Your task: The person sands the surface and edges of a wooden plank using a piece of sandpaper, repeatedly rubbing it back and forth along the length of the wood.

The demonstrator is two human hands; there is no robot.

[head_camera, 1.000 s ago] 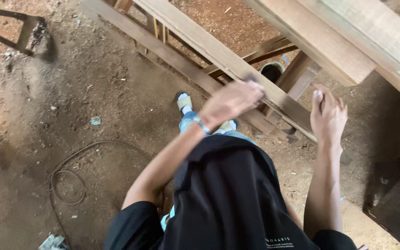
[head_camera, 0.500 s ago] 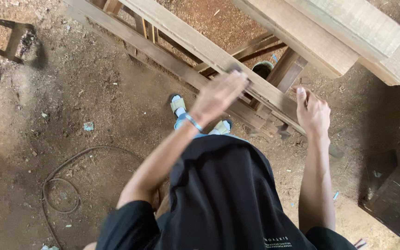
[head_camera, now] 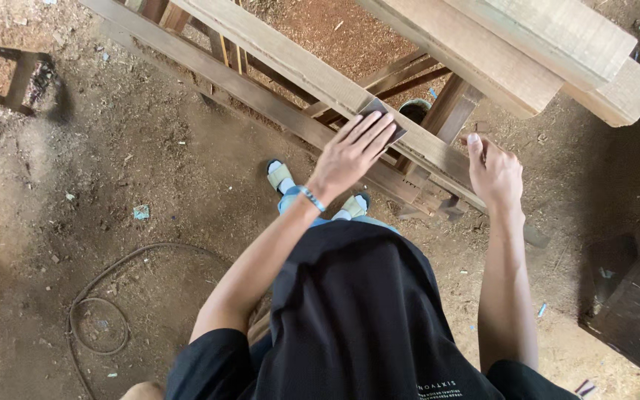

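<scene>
Two hands (head_camera: pixel 350 155), one sanding pad (head_camera: pixel 383 118)
</scene>
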